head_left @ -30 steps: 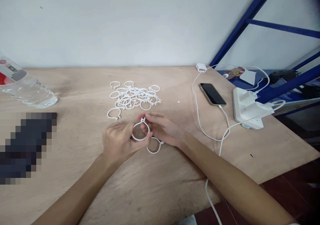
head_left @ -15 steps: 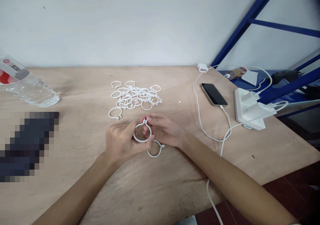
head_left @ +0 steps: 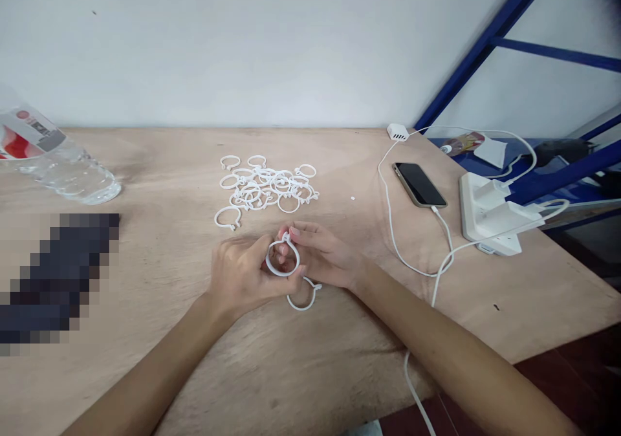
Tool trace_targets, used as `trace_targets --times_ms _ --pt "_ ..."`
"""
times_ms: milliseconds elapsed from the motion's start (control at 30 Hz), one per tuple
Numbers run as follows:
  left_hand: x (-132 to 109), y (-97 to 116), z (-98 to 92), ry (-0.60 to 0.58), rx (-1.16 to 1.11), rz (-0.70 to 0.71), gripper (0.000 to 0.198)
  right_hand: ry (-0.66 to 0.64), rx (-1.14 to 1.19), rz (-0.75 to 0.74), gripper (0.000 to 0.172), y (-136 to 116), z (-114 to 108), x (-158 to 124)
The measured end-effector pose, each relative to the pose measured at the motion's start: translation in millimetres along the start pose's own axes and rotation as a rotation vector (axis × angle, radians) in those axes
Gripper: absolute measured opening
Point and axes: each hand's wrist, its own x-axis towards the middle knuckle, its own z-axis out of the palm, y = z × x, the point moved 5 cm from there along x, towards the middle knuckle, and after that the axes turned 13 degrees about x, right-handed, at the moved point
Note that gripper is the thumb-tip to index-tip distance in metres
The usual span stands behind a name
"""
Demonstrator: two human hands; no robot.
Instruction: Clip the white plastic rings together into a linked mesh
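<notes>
Between my two hands is a white plastic ring [head_left: 268, 265] with a small clasp at its top, the clasp ends together. My left hand [head_left: 242, 268] grips the ring's left and lower side with thumb and fingers. At the top, the fingertips of my right hand [head_left: 325, 251] pinch the clasp. Just below them a second white ring [head_left: 301, 308] lies on the wooden table [head_left: 233, 371], partly hidden by my hands. Beyond my hands is a loose pile of similar white rings [head_left: 264, 189], several with open ends.
To the right lie a phone [head_left: 420, 184] on a white cable, a power strip [head_left: 490, 216] with plugs and a small white charger [head_left: 398, 132]. A water bottle [head_left: 72, 167] lies at the left, above a blurred dark item [head_left: 58, 274]. A blue metal frame [head_left: 485, 54] stands behind.
The held ring has turned slightly, and its clasp ends now look pressed together where a gap between prongs showed. The whole view has shifted a little. Both hands keep their grip.
</notes>
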Motion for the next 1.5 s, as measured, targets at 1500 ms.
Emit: trace_targets --times_ms 1500 --pt "-3 12 -3.8 0.146 -0.124 0.067 0.027 -0.047 0.013 -0.024 0.022 2 0 2"
